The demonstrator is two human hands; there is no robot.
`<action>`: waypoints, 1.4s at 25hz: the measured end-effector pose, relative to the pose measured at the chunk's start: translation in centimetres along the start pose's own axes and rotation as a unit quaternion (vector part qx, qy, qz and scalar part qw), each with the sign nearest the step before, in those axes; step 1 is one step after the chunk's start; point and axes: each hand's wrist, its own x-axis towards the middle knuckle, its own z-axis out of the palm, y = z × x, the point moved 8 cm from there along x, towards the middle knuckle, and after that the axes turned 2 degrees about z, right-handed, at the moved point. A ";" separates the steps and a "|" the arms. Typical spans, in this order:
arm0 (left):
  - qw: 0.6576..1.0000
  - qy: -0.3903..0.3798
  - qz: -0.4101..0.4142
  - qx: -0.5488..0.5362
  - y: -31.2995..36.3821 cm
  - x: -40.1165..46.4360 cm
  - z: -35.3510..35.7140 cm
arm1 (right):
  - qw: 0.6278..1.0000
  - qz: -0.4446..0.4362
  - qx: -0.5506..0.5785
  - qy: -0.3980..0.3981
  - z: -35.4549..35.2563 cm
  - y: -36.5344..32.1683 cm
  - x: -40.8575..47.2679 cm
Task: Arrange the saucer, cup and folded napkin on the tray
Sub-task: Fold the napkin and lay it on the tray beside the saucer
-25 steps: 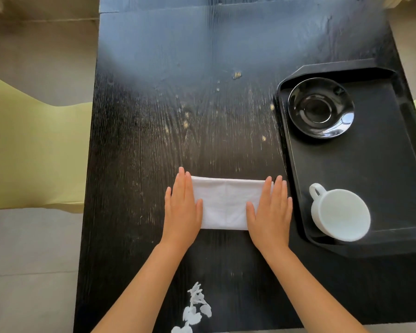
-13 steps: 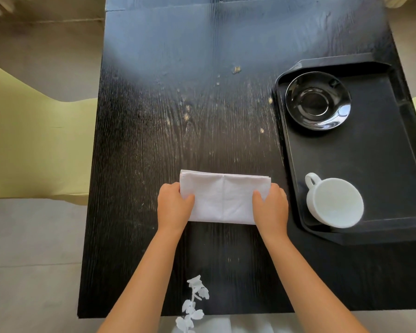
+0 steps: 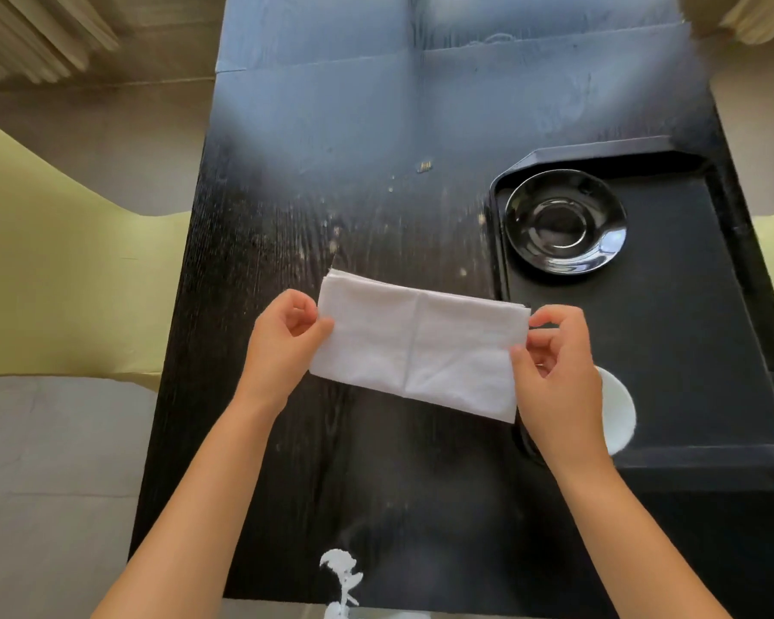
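Note:
A white folded napkin (image 3: pixel 414 344) hangs flat above the black table, held at both short ends. My left hand (image 3: pixel 284 344) pinches its left end and my right hand (image 3: pixel 555 373) pinches its right end. The black tray (image 3: pixel 689 332) lies at the right of the table. A glossy black saucer (image 3: pixel 565 222) sits in the tray's far left corner. The white cup (image 3: pixel 617 411) stands in the tray's near left corner, mostly hidden behind my right hand.
The black wooden table (image 3: pixel 376 194) carries a few crumbs near its middle. A yellow-green chair (image 3: pixel 63 283) stands at the left. A small white flower sprig (image 3: pixel 340 578) lies at the table's near edge.
Both hands went from pressing the napkin flat to gripping its ends, then lifted it off the table and shifted it right toward the tray.

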 end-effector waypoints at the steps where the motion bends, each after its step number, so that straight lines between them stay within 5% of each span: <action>1: 1.000 -0.015 0.017 0.008 1.8 0.3 1.1 | 1.000 -0.007 -0.005 0.013 -1.8 0.2 0.7; 9: 0.965 -0.145 0.176 0.128 16.0 3.3 14.8 | 0.996 0.064 -0.012 0.057 -15.0 6.3 5.2; 16: 0.848 -0.235 0.347 0.324 24.4 5.2 31.3 | 0.982 0.177 -0.024 0.069 -20.6 14.5 6.9; 21: 0.794 -0.289 0.339 0.413 23.5 5.9 39.7 | 0.979 0.183 -0.076 0.049 -20.6 17.4 8.0; 27: 0.759 -0.298 0.354 0.457 21.8 4.4 42.8 | 0.962 0.141 -0.234 0.011 -20.5 18.0 8.6; 31: 0.695 -0.292 0.392 0.527 19.8 2.8 42.9 | 0.908 -0.029 -0.411 0.072 -20.1 16.2 8.8; 35: 0.690 -0.341 0.393 0.504 17.8 1.0 43.3 | 0.888 -0.146 -0.435 0.023 -18.1 17.3 8.3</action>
